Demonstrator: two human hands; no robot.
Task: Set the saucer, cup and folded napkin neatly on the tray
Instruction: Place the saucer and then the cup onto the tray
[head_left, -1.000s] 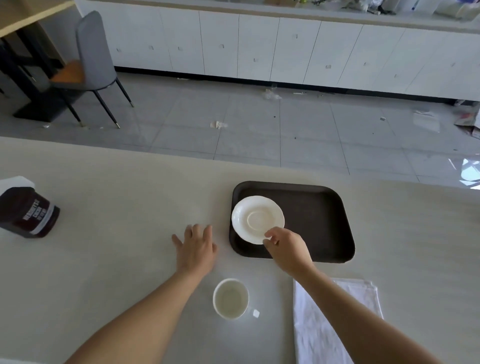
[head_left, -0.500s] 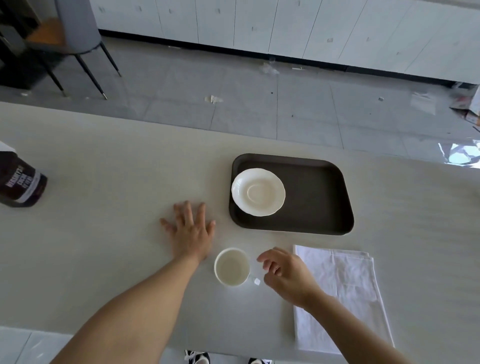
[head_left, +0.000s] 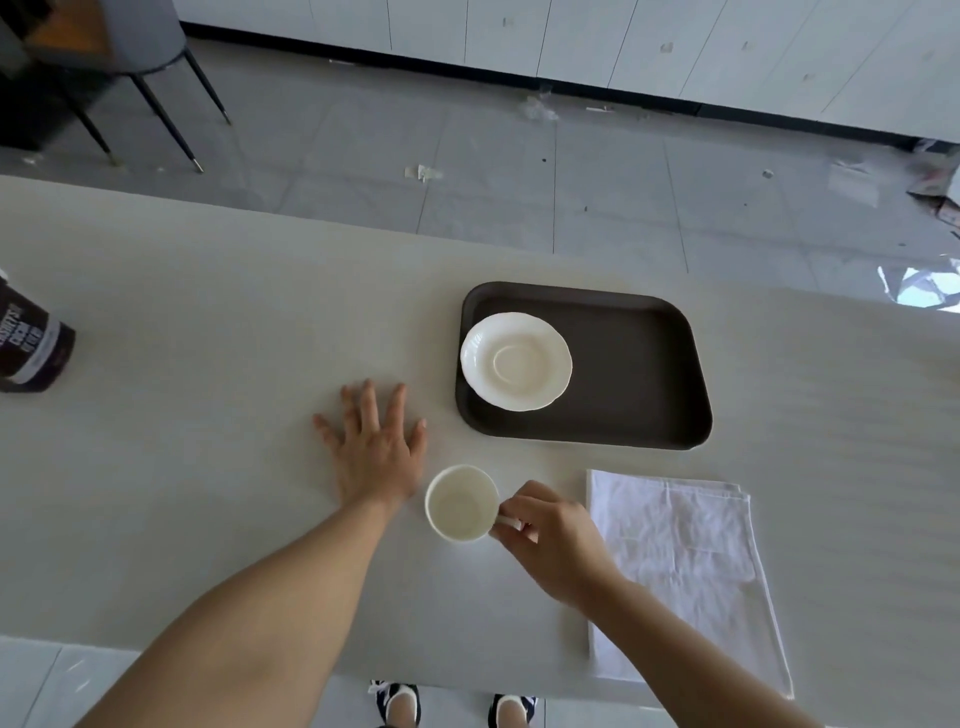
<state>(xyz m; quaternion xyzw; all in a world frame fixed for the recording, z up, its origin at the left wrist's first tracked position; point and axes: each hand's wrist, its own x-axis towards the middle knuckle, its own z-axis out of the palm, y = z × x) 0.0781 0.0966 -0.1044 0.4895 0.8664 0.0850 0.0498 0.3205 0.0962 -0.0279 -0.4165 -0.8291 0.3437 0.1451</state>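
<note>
One piece is on the tray (head_left: 649, 384) so far: the saucer (head_left: 517, 361), left side. Your right hand (head_left: 553, 538) is pinching the cup (head_left: 461, 503) handle on the table (head_left: 208, 312), napkin (head_left: 680, 561) just beside. Your left hand (head_left: 376, 447) lies flat, fingers spread.

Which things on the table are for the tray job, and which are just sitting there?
For the job:
tray
saucer, on the tray
cup, right hand on its handle
napkin, off the tray

Just lying about:
dark container

saucer (head_left: 516, 361) on tray (head_left: 644, 374), left part | cup (head_left: 461, 503) before tray | napkin (head_left: 675, 566) right of cup
</note>
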